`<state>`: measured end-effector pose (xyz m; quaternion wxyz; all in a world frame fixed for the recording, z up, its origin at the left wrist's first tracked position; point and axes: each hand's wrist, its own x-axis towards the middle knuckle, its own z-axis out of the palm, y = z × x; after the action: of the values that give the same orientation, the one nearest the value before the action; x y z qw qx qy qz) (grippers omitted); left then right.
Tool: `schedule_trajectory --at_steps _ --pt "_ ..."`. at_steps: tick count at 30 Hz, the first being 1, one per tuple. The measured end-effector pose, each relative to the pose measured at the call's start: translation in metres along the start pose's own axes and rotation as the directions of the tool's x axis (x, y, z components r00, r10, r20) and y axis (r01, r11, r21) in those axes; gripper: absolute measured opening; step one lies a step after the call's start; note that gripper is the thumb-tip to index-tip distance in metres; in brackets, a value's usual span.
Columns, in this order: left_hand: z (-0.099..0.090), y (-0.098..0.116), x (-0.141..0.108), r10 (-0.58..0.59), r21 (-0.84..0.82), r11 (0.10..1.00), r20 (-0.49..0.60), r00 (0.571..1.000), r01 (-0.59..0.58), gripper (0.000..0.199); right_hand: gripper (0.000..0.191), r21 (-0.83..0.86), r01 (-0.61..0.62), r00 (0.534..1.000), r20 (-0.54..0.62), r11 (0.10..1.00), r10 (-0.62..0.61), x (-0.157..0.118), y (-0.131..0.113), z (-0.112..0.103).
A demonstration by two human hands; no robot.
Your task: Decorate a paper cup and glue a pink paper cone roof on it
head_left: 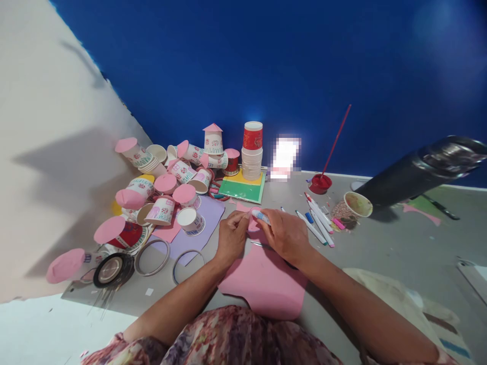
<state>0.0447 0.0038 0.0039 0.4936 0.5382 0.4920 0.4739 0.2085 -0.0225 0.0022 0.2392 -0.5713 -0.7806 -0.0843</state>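
Observation:
My right hand (287, 234) is closed around a white and blue glue stick (262, 217), its end tilted toward my left hand. My left hand (233, 234) pinches the edge of a small pink paper piece (254, 224), which the glue stick touches or nearly touches. The fingers partly cover that piece. Just below lies a large sheet of pink paper (266, 286) with a cut, curved edge. A pair of scissors (262, 245) rests on it, mostly hidden under my right hand.
Decorated paper cups (162, 210) with pink paper tops crowd the left. Stacked cups (252, 159) stand at the back. Tape rolls (114, 270) lie front left. Markers (317, 220), a stained cup (348, 213), a red pot (319, 185) and a dark flask (403, 177) are on the right.

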Motion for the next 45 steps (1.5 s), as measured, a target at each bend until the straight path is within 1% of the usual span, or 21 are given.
schedule_trajectory --at_steps 2,5,9,12,16,20,23,26,30,32,35,39,42,45 --pt "0.0007 -0.0022 -0.0012 -0.013 -0.004 1.000 0.012 1.000 0.013 0.028 0.033 0.002 -0.009 1.000 -0.002 1.000 0.009 0.0007 0.0026 -0.0006" --pt "-0.0010 -0.0045 0.0000 -0.057 -0.017 0.998 0.043 0.997 0.058 0.019 0.031 0.029 0.014 1.000 0.007 0.999 -0.014 0.0010 0.0050 -0.0002" --pt "-0.0056 -0.0038 0.0043 -0.107 -0.024 0.994 0.064 0.992 0.109 0.022 0.027 0.052 0.053 0.998 0.014 0.997 -0.054 -0.0002 0.0041 0.0025" --pt "-0.0075 -0.0009 0.0060 -0.118 -0.014 0.993 0.044 0.992 0.119 0.020 0.025 0.045 0.065 0.998 0.013 0.997 -0.065 -0.0012 0.0028 0.0047" --pt "-0.0060 0.0029 0.0052 -0.102 -0.018 0.995 0.000 0.995 0.102 0.021 0.025 0.005 0.074 0.997 -0.013 0.997 -0.074 -0.0015 0.0032 0.0064" --pt "-0.0029 0.0030 0.0034 -0.102 -0.059 0.993 -0.022 0.995 0.101 0.021 0.026 -0.005 0.038 0.997 -0.060 0.999 -0.038 -0.0007 0.0054 0.0057" --pt "-0.0020 -0.0007 0.0039 -0.141 -0.111 0.984 -0.023 0.990 0.137 0.019 0.025 0.022 0.043 0.996 -0.077 0.999 -0.041 -0.0009 0.0059 0.0044" --pt "-0.0022 -0.0047 0.0058 -0.193 -0.169 0.967 -0.003 0.981 0.190 0.017 0.024 0.041 0.078 0.996 -0.057 0.996 -0.076 -0.0022 0.0052 0.0050" --pt "-0.0033 -0.0030 0.0068 -0.231 -0.193 0.951 0.078 0.970 0.242 0.026 0.023 0.038 0.152 0.988 -0.040 0.988 -0.151 -0.0040 0.0048 0.0082" --pt "-0.0040 0.0004 0.0067 -0.221 -0.157 0.960 0.090 0.971 0.233 0.028 0.023 0.025 0.181 0.983 -0.042 0.983 -0.180 -0.0043 0.0048 0.0092" --pt "-0.0045 0.0039 0.0060 -0.175 -0.086 0.980 0.045 0.984 0.178 0.025 0.025 -0.017 0.197 0.979 -0.054 0.980 -0.198 -0.0037 0.0035 0.0092" --pt "-0.0029 0.0025 0.0036 -0.108 -0.025 0.994 -0.011 0.994 0.108 0.027 0.027 -0.067 0.148 0.984 -0.090 0.987 -0.154 -0.0021 0.0015 0.0071" --pt "-0.0020 0.0003 0.0019 -0.082 0.003 0.997 -0.030 0.996 0.082 0.030 0.025 -0.002 0.096 0.991 -0.098 0.995 -0.095 -0.0024 0.0015 0.0045" --pt "-0.0022 -0.0007 0.0017 -0.087 0.018 0.996 -0.024 0.996 0.087 0.033 0.025 0.054 0.085 0.994 -0.074 0.995 -0.080 -0.0040 0.0011 0.0033"
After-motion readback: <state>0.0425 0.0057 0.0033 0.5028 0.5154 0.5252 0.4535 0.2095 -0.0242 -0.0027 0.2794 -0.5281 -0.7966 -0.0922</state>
